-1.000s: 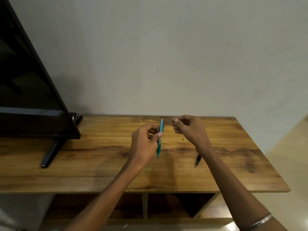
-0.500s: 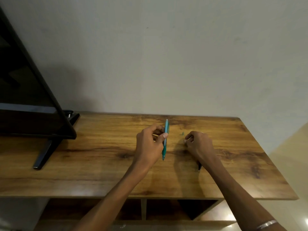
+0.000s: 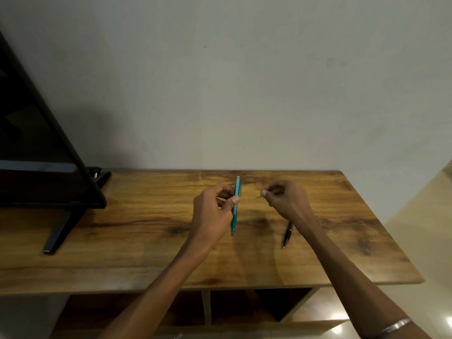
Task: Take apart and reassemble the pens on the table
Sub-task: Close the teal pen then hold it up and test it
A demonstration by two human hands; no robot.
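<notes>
My left hand (image 3: pixel 212 211) grips a teal pen (image 3: pixel 235 211) between thumb and fingers and holds it nearly upright above the wooden table (image 3: pixel 137 241), tip down. My right hand (image 3: pixel 287 200) hovers to its right with curled fingers, thumb pressed to forefinger. I see nothing between those fingers. A tiny greenish piece (image 3: pixel 259 197) shows on the table just below those fingertips. A black pen (image 3: pixel 287 235) lies on the table, partly hidden under my right wrist.
A black television (image 3: pixel 36 152) on a slanted stand foot (image 3: pixel 58 231) fills the table's left end. A plain wall runs behind the table. Open shelf compartments (image 3: pixel 256 307) sit below the front edge, and the floor shows at the right.
My right hand left the teal pen's top, dipped to the table, then rose slightly. The left hand kept the teal pen almost still.
</notes>
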